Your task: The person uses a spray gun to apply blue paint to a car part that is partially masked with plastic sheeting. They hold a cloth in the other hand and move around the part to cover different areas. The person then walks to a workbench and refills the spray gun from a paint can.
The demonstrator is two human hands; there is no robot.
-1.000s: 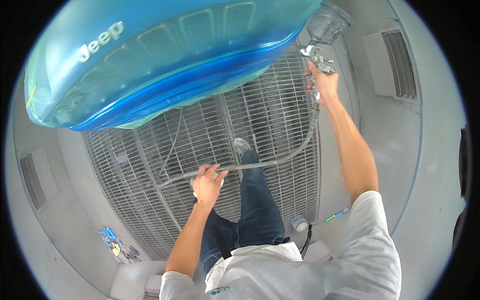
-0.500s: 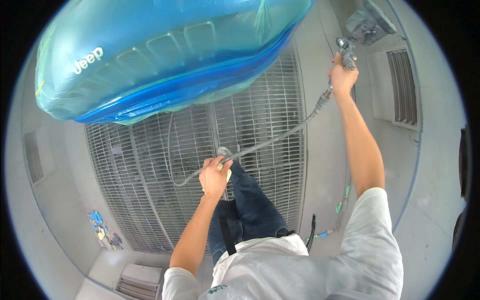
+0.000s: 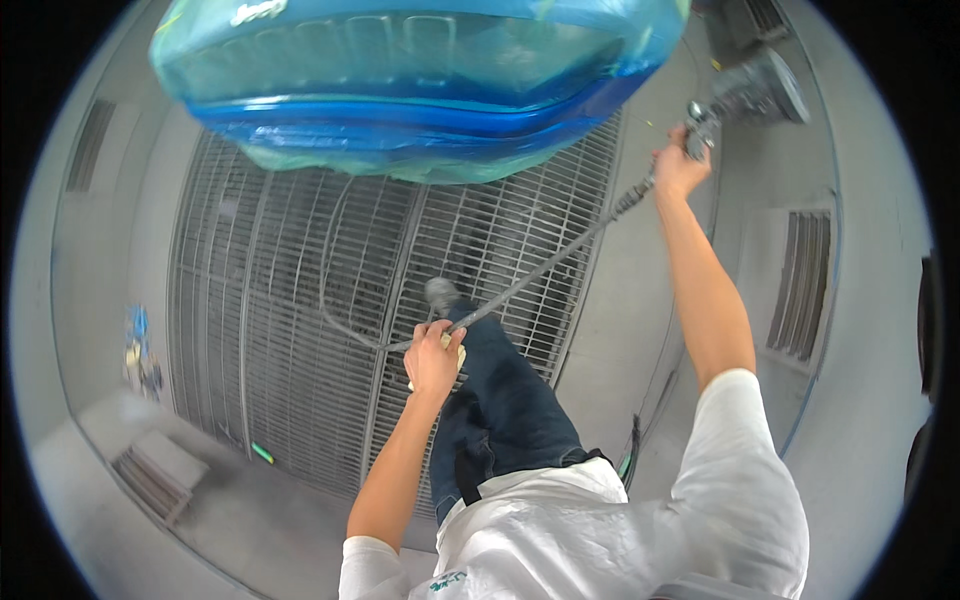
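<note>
A metal floor grate [image 3: 300, 330] spans below, with wall vents [image 3: 800, 290] to the right.

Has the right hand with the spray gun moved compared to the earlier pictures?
Yes. The right hand has swung with the spray gun away from the blue panel, toward the wall vent.

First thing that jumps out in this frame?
The big glossy blue panel wrapped in clear film, filling the top of the view. Below it, the right hand is raised at upper right, gripping a spray gun, and a grey hose runs from it down to the left hand at centre. Under everything is a metal floor grate.
</note>
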